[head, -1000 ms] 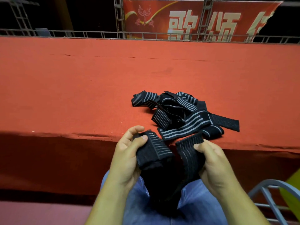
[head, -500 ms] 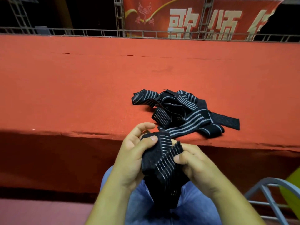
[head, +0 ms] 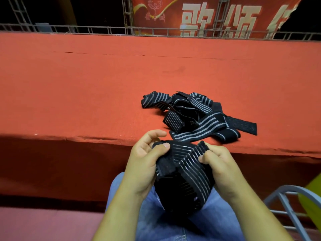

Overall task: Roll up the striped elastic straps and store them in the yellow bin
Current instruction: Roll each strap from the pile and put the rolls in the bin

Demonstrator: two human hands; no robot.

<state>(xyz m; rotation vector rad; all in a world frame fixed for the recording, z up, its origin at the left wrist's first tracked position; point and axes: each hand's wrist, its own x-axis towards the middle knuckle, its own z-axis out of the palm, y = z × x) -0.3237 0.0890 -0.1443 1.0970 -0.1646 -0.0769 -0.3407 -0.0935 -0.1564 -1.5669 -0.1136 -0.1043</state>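
Both hands, left (head: 144, 164) and right (head: 220, 164), grip one black grey-striped elastic strap (head: 184, 171) (loose end in lap) below the red felt-covered ledge's edge (head: 86, 137)

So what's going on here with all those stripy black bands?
A person sits at a red-covered table and holds one striped strap over their lap with both hands. The left hand pinches one end under its thumb, and the right hand curls round the band beside it. The strap is loosely bunched, not a tight roll. A tangled pile of straps lies near the table's edge. The yellow shape at far right may be the bin.
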